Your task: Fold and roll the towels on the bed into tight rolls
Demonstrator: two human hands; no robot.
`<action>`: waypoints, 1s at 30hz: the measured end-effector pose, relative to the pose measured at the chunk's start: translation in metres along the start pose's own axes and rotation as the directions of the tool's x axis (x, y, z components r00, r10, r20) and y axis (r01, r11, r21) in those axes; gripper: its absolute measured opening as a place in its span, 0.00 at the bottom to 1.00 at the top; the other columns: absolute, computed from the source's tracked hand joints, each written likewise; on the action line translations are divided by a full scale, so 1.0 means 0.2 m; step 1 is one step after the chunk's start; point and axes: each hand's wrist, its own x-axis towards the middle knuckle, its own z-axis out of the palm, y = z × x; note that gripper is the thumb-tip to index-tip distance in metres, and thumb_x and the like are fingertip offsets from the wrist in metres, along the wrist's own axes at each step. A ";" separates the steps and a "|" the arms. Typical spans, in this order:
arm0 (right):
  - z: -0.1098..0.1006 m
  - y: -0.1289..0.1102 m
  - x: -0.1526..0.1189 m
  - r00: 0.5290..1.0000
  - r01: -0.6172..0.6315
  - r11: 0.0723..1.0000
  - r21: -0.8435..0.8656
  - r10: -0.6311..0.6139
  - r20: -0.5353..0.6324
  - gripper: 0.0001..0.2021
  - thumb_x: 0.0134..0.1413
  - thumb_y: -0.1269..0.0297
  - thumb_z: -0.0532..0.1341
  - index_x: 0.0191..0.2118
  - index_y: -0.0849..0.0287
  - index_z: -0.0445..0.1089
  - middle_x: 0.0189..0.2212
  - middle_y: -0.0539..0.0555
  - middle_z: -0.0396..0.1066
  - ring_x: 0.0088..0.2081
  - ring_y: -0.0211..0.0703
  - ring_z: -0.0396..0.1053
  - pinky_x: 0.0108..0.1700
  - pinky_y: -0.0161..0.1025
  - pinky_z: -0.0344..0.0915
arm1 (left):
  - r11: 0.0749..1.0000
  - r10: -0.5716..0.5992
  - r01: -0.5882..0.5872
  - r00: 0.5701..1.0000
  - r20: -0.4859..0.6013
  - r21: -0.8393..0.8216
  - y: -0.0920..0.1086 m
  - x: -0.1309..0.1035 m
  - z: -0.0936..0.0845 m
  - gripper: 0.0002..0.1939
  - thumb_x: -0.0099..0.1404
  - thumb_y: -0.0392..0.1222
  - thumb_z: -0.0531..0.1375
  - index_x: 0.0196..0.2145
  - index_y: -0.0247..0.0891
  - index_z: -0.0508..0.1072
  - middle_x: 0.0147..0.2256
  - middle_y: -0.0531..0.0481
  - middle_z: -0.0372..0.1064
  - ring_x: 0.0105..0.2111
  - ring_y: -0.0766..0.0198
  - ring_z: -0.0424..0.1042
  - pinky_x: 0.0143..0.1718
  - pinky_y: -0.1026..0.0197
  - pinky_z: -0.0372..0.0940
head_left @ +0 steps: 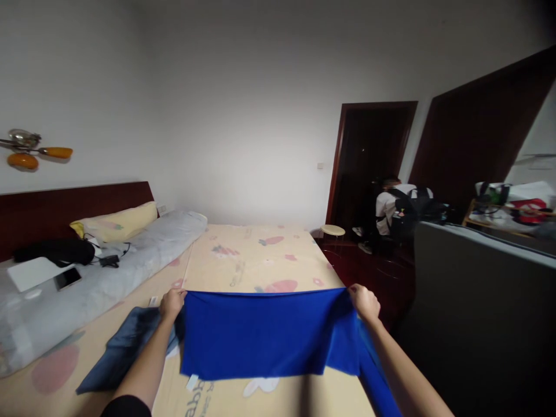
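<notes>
A bright blue piece of cloth [256,336] is stretched wide between my two hands over the bed; whether it is a garment or a towel I cannot tell. My left hand [172,304] pinches its upper left corner, and my right hand [365,301] pinches the upper right one. The top edge runs nearly straight, while the lower part hangs down with a small white tag [192,381] at its bottom left. Beside my left forearm lies folded dark blue denim [117,347]. More blue fabric [376,379] shows under my right forearm at the bed's edge.
The bed [247,266] has a cream sheet with carrot prints. At left are a grey rolled quilt [147,266], a pillow [121,223], a phone [68,278] and a white flat object [37,272]. A dark panel [478,324] stands right. Near a stool [332,230] another person [391,208] bends down.
</notes>
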 end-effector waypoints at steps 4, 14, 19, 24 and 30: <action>-0.04 -0.03 0.10 0.994 0.011 0.996 0.084 -0.002 -0.111 0.17 0.58 0.52 0.52 0.39 0.54 0.75 0.30 0.59 0.77 0.27 0.46 0.71 0.27 0.38 0.58 | 1.000 0.014 -0.016 0.997 -0.075 -0.019 0.08 0.06 -0.05 0.15 0.65 0.47 0.57 0.43 0.36 0.77 0.37 0.41 0.77 0.32 0.58 0.71 0.31 0.58 0.62; 0.13 0.21 -0.36 0.962 0.187 0.959 0.214 -0.135 -0.237 0.25 0.60 0.49 0.46 0.41 0.62 0.73 0.35 0.63 0.77 0.35 0.51 0.74 0.40 0.43 0.65 | 0.989 0.054 -0.063 0.996 -0.073 -0.131 -0.26 -0.31 0.06 0.17 0.62 0.45 0.55 0.43 0.37 0.78 0.43 0.43 0.79 0.45 0.52 0.75 0.44 0.57 0.68; 0.41 0.49 -0.84 0.967 0.250 0.965 0.084 -0.253 0.023 0.19 0.58 0.54 0.49 0.35 0.55 0.75 0.28 0.59 0.76 0.33 0.53 0.73 0.37 0.45 0.63 | 0.984 -0.009 0.027 0.995 0.104 -0.176 -0.58 -0.69 0.17 0.14 0.54 0.41 0.56 0.33 0.39 0.81 0.35 0.48 0.81 0.40 0.55 0.79 0.38 0.63 0.71; 0.55 0.68 -1.11 0.927 0.355 0.933 0.056 -0.360 0.105 0.14 0.56 0.61 0.52 0.30 0.50 0.75 0.30 0.53 0.77 0.37 0.52 0.72 0.39 0.46 0.61 | 0.972 -0.216 0.227 0.966 0.141 -0.065 -0.88 -0.90 0.18 0.15 0.55 0.43 0.53 0.31 0.50 0.80 0.35 0.58 0.81 0.41 0.56 0.78 0.41 0.61 0.72; 0.56 0.83 -1.23 0.899 0.428 0.903 0.036 -0.430 0.082 0.09 0.53 0.62 0.56 0.28 0.48 0.75 0.26 0.52 0.75 0.33 0.49 0.70 0.37 0.44 0.59 | 0.944 -0.321 0.330 0.928 0.188 -0.014 -1.00 -0.97 0.16 0.20 0.61 0.51 0.50 0.33 0.45 0.81 0.37 0.53 0.81 0.43 0.51 0.77 0.44 0.57 0.71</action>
